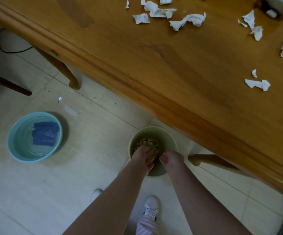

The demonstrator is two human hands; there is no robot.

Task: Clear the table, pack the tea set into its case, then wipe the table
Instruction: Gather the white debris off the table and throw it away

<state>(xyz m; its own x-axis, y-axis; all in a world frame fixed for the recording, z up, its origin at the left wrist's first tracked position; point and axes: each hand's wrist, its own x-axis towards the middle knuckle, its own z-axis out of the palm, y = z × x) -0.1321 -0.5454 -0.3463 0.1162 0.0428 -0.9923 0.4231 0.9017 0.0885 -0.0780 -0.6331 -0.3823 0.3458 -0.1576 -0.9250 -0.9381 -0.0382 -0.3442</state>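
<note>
Paper scraps (195,18) on wooden table (154,65) (pale tiled floor (86,167) below)

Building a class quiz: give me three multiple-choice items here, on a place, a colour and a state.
1. The blue cloth lies: A on a chair; B on a shelf; C in the teal basin.
2. The bin under the left hand and right hand is: A green; B red; C black.
3. The table is: A draped in cloth; B strewn with paper scraps; C stacked with plates.
Key: C, it lies inside the basin; A, pale green rim; B, white scraps litter the wood.
</note>
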